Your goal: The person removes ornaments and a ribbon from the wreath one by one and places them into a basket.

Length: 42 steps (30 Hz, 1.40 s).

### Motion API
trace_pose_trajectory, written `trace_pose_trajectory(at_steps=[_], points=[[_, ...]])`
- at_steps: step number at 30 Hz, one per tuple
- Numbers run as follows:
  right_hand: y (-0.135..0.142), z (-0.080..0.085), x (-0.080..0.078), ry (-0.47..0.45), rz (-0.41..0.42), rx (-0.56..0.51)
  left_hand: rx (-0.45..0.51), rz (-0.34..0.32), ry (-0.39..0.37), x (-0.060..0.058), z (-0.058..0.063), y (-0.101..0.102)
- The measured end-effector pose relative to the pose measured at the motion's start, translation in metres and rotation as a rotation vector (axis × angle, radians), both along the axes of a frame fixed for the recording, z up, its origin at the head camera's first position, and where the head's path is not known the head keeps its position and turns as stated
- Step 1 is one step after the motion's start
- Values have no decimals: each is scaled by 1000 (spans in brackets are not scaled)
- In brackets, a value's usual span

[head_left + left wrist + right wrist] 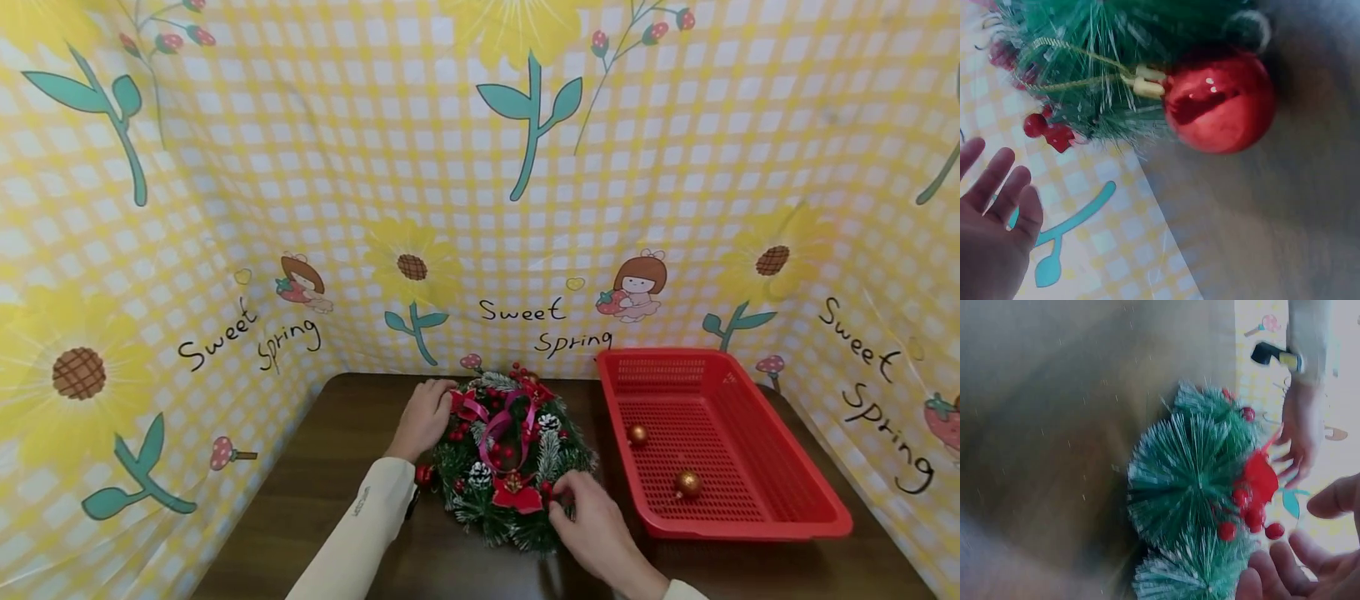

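A green Christmas wreath [566,457] lies on the dark table, trimmed with red flowers [517,497], red berries, white-tipped pine cones [480,475] and a magenta ribbon [491,433]. My left hand [427,415] is at its upper left edge, by a red flower. In the left wrist view that hand's fingers are spread, and a shiny red bauble [1222,103] hangs from a gold loop against the greenery. My right hand [596,527] is at the lower right of the wreath, its fingers loosely bent close to the red berries [1254,515], thumb apart from them.
A red plastic basket [750,529] stands right of the wreath, with two gold baubles [687,483] inside. Yellow checked cloth [480,250] with flower prints rises behind and at both sides of the brown table [300,517].
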State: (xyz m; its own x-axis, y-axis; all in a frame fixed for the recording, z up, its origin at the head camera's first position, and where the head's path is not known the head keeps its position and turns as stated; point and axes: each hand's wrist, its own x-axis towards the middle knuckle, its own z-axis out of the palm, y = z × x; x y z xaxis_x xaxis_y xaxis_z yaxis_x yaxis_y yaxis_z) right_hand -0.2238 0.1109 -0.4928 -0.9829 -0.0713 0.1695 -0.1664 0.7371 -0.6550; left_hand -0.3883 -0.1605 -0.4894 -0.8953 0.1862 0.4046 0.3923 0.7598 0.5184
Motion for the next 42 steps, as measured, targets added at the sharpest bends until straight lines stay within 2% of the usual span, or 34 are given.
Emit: trace_pose_trajectory(at_steps=[2, 5, 9, 13, 23, 32, 37, 42], points=[[-3, -2, 3, -17, 67, 4, -26, -7, -43, -4, 0, 0], [-5, -6, 5, -43, 121, 19, -63, -32, -125, -9, -2, 0], [-5, -8, 4, -54, 119, 40, -104, -65, -229, -11, -7, -1], [-4, -8, 1, -77, 111, 51, -106, -63, -283, -9, -9, -2], [0, -3, -9, -154, 61, 72, -133, -72, -261, -1, -7, -8], [-1, 5, -26, -124, -38, 156, -193, -54, -242, 6, -7, -19], [-2, 6, -37, -120, -49, 153, -165, -103, -275, 14, -8, -26], [-1, 6, -43, -127, -51, 131, -82, -203, -351, 24, -8, -33]])
